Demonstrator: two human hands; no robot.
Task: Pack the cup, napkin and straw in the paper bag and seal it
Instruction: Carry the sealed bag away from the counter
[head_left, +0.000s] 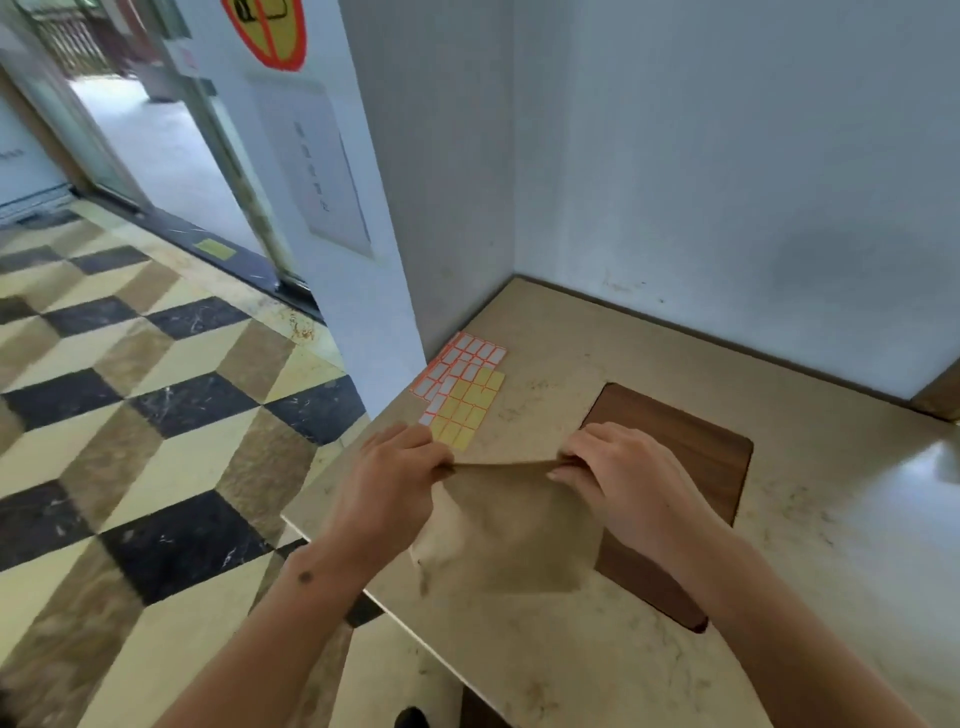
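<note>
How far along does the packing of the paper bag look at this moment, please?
No cup, napkin or straw is in sight, so they may already be inside. Left hand and right hand pinch the paper bag top edge. No label from the sticker sheets is on it yet.

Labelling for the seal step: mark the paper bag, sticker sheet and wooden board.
paper bag (506, 530): head view, middle of its creased front face.
sticker sheet (462, 384): head view, centre, where white labels meet yellow ones.
wooden board (691, 457): head view, bare part right of the hands.
</note>
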